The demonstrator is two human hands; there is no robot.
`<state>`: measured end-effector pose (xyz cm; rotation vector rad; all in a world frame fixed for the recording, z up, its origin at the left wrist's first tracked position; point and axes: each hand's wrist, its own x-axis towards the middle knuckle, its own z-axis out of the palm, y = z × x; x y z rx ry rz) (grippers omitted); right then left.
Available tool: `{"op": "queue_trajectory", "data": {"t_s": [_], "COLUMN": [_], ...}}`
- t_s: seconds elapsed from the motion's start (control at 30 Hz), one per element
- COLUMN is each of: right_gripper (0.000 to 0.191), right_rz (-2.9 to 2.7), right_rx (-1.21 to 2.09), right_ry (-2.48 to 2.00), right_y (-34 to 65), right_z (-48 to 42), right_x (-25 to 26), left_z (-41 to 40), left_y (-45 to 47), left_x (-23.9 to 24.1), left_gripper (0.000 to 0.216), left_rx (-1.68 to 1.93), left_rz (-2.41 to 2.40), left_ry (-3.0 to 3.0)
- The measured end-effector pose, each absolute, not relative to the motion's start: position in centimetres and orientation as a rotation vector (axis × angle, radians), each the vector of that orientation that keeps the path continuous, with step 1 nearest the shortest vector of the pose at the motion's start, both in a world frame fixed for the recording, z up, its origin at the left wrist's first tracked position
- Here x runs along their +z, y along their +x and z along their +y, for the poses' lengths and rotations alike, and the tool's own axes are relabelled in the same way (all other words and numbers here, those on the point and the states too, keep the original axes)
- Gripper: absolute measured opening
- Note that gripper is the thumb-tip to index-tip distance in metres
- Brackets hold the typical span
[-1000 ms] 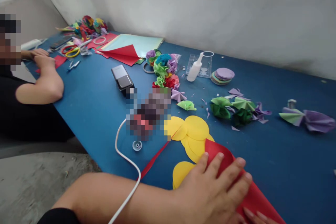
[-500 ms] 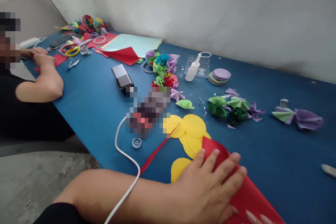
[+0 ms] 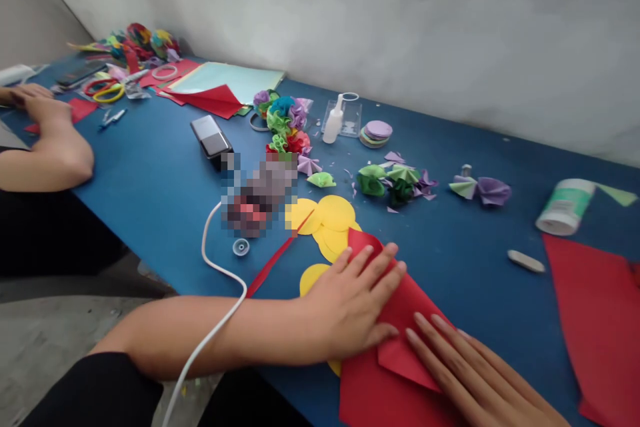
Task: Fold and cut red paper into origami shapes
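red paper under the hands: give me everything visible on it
The red paper sheet is thin, matte, plain craft paper. It lies flat on the blue table near the front edge. It is folded, with a triangular flap doubled over the lower layer. The flap's pointed tip overlaps the nearest of the yellow paper circles. The left hand presses flat on the flap with fingers spread, and the right hand rests its fingertips on it from the other side. The near end runs out of frame.
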<state>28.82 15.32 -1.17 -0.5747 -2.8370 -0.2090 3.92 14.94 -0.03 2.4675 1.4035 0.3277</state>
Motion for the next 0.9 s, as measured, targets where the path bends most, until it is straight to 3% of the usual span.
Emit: {"op": "queue_trajectory", "data": {"t_s": [0.3, 0.63, 0.9], "right_gripper": [0.060, 0.048, 0.038], "right_rz": [-2.850, -3.006, -2.984], "right_rx": [-0.510, 0.011, 0.103], "right_ry": [-0.481, -0.684, -0.753], "right_y": [27.3, 27.0, 26.1], "right_z": [14.2, 13.1, 12.1], "right_x": [0.6, 1.0, 1.6], "left_z": [15.4, 15.9, 15.9], "left_y": [3.3, 2.2, 1.7], "left_x": [0.5, 1.7, 1.6], "left_gripper": [0.085, 0.099, 0.109], "left_rx": [0.171, 0.123, 0.102], "left_rz": [1.432, 1.351, 1.353], "left_ry": [2.427, 2.321, 2.343]}}
